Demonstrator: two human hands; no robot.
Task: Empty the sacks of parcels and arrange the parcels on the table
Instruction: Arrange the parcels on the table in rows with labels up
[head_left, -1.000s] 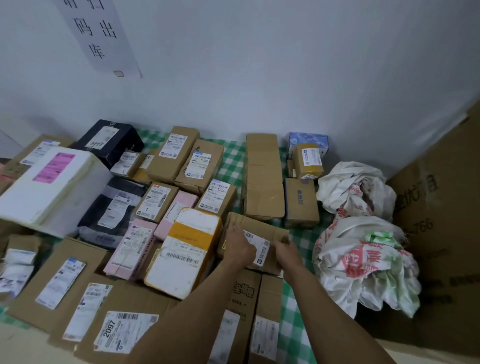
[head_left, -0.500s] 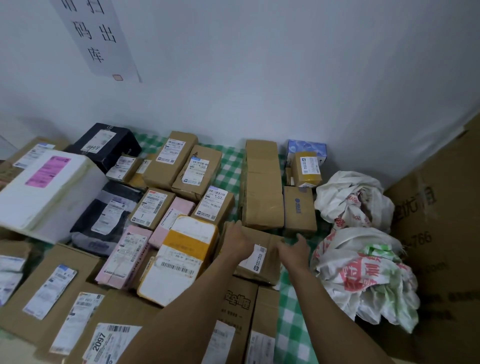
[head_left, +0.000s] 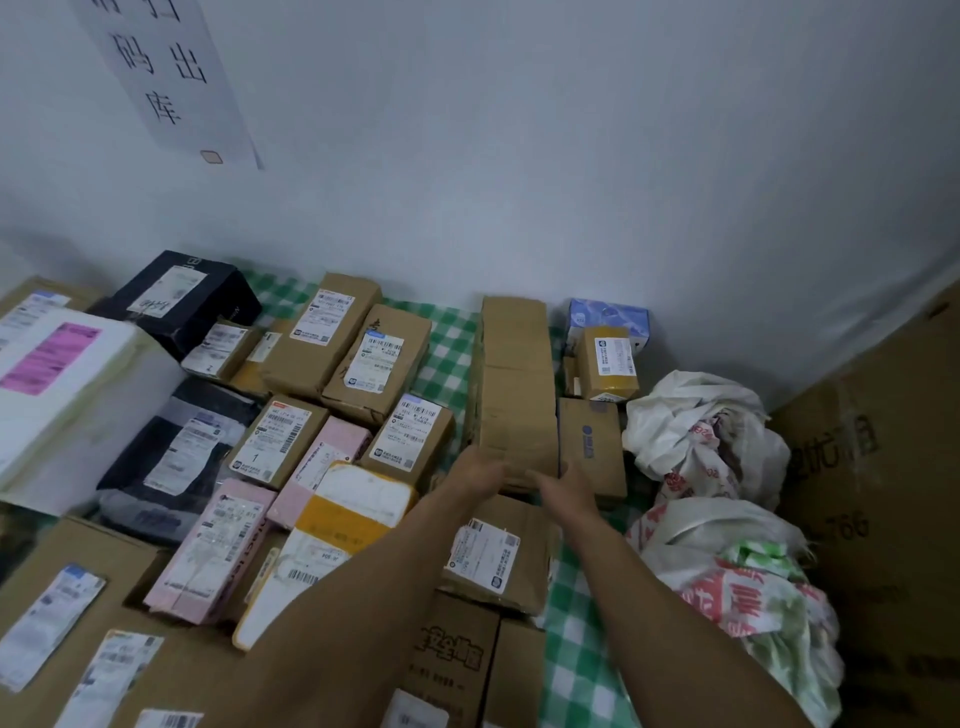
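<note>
While the labelled parcel (head_left: 485, 553) lies ungripped just behind the wrists, the left hand (head_left: 483, 470) and right hand (head_left: 569, 488) — fingers loose, holding nothing — stand at the near end of the long carton (head_left: 514, 395), its long axis running straight ahead, the left hand nearer.

Parcel sorting room — labelled parcels (head_left: 363, 358) crowd the table (head_left: 447, 358) — sacks (head_left: 701, 441) alongside.

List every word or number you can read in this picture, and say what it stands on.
"码 出 库": paper sign on the wall.
"1": label on a brown parcel.
"66": large carton on the right.
Other shipping labels: too small or blurred to read.
</note>
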